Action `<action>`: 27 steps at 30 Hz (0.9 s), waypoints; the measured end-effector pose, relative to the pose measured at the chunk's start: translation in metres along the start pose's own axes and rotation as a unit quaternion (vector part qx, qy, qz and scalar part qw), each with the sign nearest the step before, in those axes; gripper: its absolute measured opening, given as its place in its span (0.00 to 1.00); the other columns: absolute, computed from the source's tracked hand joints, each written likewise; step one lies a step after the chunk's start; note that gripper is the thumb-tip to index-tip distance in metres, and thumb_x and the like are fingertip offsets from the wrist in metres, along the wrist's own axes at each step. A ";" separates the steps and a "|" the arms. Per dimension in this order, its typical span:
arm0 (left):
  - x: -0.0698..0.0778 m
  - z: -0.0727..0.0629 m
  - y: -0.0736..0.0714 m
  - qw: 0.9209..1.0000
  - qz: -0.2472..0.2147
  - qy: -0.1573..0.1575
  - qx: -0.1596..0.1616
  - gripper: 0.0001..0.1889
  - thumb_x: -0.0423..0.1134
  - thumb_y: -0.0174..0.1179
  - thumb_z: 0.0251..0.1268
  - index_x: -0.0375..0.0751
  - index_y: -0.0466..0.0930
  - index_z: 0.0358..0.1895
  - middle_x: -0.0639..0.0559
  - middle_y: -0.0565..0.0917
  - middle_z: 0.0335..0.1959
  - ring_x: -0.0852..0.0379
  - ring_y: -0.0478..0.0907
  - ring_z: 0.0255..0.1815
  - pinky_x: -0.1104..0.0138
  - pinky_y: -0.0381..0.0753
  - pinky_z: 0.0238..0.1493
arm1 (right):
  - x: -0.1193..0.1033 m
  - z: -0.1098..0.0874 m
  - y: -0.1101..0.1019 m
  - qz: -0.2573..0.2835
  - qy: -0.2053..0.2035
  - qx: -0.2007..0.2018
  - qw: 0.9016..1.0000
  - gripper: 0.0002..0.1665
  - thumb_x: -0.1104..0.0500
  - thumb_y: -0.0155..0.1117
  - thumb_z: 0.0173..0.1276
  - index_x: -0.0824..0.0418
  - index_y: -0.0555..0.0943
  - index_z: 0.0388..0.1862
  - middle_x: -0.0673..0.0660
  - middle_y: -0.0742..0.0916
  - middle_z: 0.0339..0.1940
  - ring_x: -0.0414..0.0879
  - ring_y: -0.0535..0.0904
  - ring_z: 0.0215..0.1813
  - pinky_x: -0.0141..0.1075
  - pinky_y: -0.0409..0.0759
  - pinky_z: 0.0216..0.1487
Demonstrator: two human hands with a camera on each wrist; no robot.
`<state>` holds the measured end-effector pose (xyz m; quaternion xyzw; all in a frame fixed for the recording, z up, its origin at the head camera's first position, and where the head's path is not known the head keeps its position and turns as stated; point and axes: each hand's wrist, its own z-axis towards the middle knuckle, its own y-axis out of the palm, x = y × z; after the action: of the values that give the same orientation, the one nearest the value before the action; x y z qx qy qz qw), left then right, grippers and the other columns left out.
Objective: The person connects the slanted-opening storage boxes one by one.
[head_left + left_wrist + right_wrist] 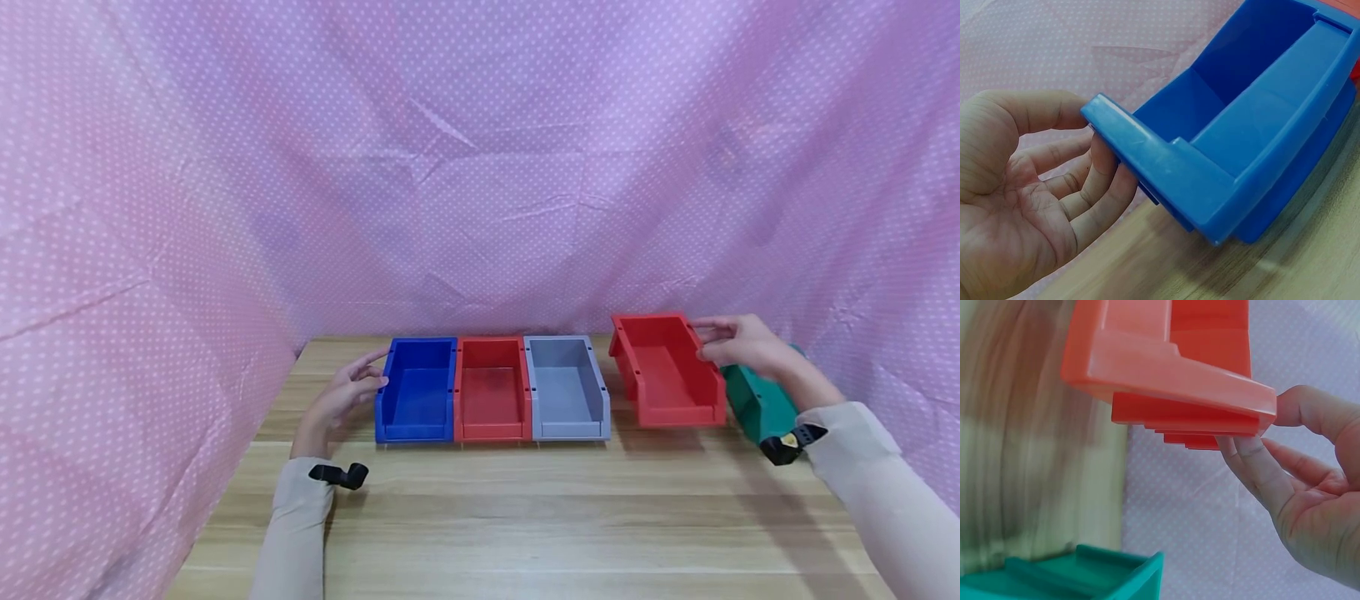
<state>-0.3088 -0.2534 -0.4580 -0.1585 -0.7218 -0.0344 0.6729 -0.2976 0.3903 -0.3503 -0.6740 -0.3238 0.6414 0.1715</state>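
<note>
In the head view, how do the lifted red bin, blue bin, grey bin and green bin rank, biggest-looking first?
1. Lifted red bin, perhaps exaggerated by nearness.
2. Blue bin and grey bin: too alike to separate.
3. Green bin: partly hidden, smallest visible area.

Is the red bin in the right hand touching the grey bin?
Apart. The head view shows a strip of table between the held red bin and the grey bin.
</note>
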 end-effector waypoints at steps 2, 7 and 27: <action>-0.001 0.001 0.000 1.000 -0.001 -0.001 0.000 0.36 0.36 0.59 0.74 0.46 0.55 0.82 0.49 0.70 0.54 0.63 0.77 0.48 0.72 0.80 0.52 | -0.005 0.002 0.001 0.000 -0.005 -0.001 1.000 0.39 0.62 0.66 0.71 0.75 0.63 0.75 0.80 0.77 0.64 0.45 0.88 0.46 0.41 0.88 0.45; -0.003 0.004 0.000 1.000 -0.007 -0.001 0.001 0.36 0.35 0.59 0.74 0.46 0.56 0.81 0.51 0.71 0.52 0.63 0.78 0.49 0.73 0.80 0.53 | -0.014 0.006 0.005 -0.002 -0.009 -0.003 1.000 0.38 0.63 0.65 0.71 0.74 0.64 0.76 0.79 0.78 0.64 0.48 0.88 0.47 0.40 0.88 0.44; -0.002 0.005 -0.002 1.000 -0.001 -0.006 -0.002 0.36 0.37 0.60 0.74 0.49 0.57 0.81 0.52 0.70 0.52 0.62 0.77 0.50 0.72 0.80 0.54 | -0.017 0.018 0.012 0.007 0.005 -0.007 1.000 0.41 0.62 0.68 0.69 0.72 0.63 0.76 0.78 0.77 0.64 0.49 0.86 0.49 0.42 0.88 0.47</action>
<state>-0.3143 -0.2548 -0.4603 -0.1595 -0.7261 -0.0359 0.6678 -0.3123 0.3671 -0.3472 -0.6809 -0.3225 0.6369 0.1636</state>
